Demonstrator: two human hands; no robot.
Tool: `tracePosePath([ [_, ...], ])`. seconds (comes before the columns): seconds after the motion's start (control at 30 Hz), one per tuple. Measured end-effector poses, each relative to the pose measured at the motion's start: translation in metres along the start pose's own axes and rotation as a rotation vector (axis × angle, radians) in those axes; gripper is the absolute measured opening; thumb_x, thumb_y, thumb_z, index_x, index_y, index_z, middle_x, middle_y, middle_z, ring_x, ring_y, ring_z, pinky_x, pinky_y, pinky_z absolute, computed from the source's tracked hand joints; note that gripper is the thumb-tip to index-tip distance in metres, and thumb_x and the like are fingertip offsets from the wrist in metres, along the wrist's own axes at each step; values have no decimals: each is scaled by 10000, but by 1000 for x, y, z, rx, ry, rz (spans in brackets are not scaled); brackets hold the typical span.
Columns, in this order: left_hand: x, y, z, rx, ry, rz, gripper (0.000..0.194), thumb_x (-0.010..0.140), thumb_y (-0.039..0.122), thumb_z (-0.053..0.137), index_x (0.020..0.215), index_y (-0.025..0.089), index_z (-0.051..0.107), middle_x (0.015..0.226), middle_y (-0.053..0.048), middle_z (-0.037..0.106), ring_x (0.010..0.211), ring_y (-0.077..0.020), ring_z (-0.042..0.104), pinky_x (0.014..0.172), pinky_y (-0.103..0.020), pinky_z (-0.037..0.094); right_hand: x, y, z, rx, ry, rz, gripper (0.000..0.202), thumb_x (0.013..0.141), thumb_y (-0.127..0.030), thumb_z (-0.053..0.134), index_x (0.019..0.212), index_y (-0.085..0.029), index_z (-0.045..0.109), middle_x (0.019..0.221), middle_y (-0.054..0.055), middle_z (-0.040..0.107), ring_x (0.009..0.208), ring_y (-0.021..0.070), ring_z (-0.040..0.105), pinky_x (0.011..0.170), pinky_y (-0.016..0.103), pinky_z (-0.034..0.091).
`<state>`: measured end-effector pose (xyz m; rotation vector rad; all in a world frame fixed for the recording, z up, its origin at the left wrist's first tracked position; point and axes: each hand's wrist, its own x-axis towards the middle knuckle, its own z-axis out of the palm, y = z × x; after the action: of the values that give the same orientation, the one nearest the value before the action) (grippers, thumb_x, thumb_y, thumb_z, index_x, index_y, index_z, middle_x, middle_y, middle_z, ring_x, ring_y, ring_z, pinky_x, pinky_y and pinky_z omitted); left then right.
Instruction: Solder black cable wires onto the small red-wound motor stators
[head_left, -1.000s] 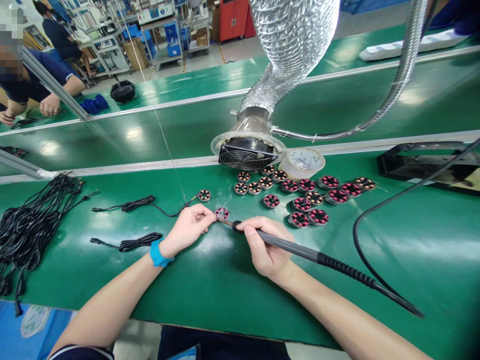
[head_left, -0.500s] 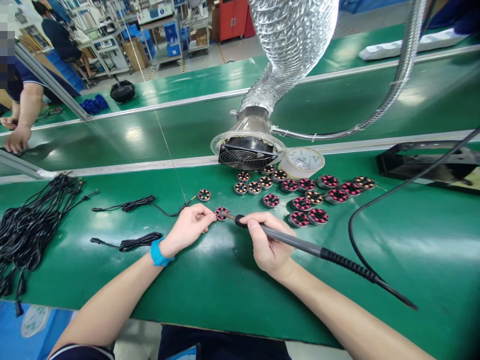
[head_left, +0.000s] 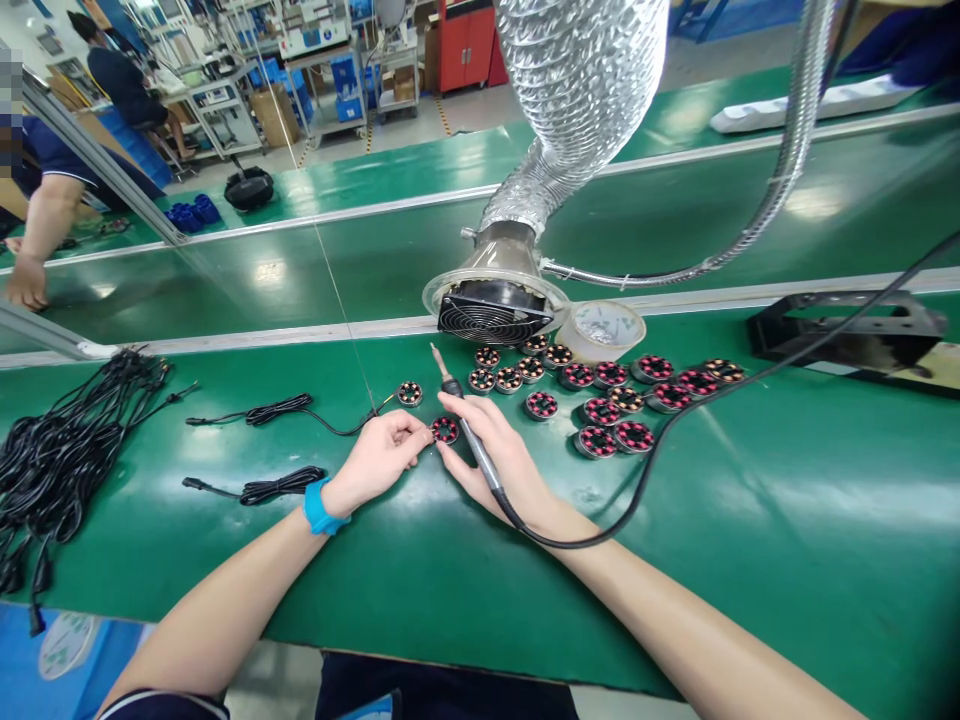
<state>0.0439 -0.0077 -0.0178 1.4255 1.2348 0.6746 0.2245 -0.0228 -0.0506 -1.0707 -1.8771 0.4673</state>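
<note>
My right hand point(head_left: 499, 455) grips a soldering iron point(head_left: 480, 450), its tip pointing up and away over the table. The thumb of that hand reaches the right edge of a small round motor stator point(head_left: 445, 431) with red windings. My left hand point(head_left: 384, 450), wearing a blue wristband point(head_left: 321, 508), is closed in a pinch at the stator's left edge. A thin solder wire point(head_left: 341, 300) runs down from above to this hand; its end among the fingers is hidden. Just behind lies another stator point(head_left: 409, 393) with copper windings, joined to a black cable point(head_left: 330, 425).
Several more stators point(head_left: 600, 410) stand to the right, below a fume extractor fan point(head_left: 491, 318) and beside a tape roll point(head_left: 604, 332). A heap of black cables point(head_left: 67, 440) and a coiled cable point(head_left: 281, 487) lie left. A black stand point(head_left: 840, 325) is at right. A co-worker's hand point(head_left: 28, 282) is far left.
The soldering iron has lifted off the stator and swung upright in my right hand, its tip now pointing away. My right hand has come closer to the stator. My left hand has stayed.
</note>
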Motion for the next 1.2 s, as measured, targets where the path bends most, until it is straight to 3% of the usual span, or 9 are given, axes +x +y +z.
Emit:
tracePosePath([
  [0.13,-1,1,0,-17,6,19,338,823,483,634,790,149,598,650,15,553,551,-104,494,557,-238,392,0,6,6,33,-92,-9,582,917,-129,552,1456,-280,395,1282,111,529,1103,212,639,945,358,551],
  [0.37,-4,3,-9,111,39,29,322,886,443,570,790,141,629,582,33,520,538,-103,435,554,-238,331,2,10,4,11,-110,-15,502,925,-153,561,1397,-271,439,1195,98,527,958,193,666,885,348,574],
  [0.6,-2,5,-16,82,33,40,236,773,357,710,756,130,644,739,-14,643,692,-128,532,682,-247,389,1,18,4,25,-73,5,498,908,-180,602,1373,-277,453,1145,81,533,916,191,661,888,346,574],
  [0.87,-2,10,-19,-44,-13,-72,234,766,366,677,745,134,647,602,36,545,500,-72,355,505,-226,258,0,13,3,11,-100,14,510,895,-152,611,1366,-262,446,1149,83,524,919,192,656,876,345,571],
  [1.03,0,2,-14,-17,33,-27,258,761,387,710,744,131,696,702,-20,669,641,-124,536,669,-250,409,1,8,0,22,-127,2,498,898,-135,595,1356,-259,443,1140,83,531,885,183,656,847,340,577],
  [1.2,2,-2,-10,51,45,-9,291,778,420,692,774,131,730,771,-53,728,715,-172,608,730,-280,449,1,8,1,20,-124,5,490,894,-143,604,1346,-263,456,1137,81,537,866,178,653,825,335,579],
])
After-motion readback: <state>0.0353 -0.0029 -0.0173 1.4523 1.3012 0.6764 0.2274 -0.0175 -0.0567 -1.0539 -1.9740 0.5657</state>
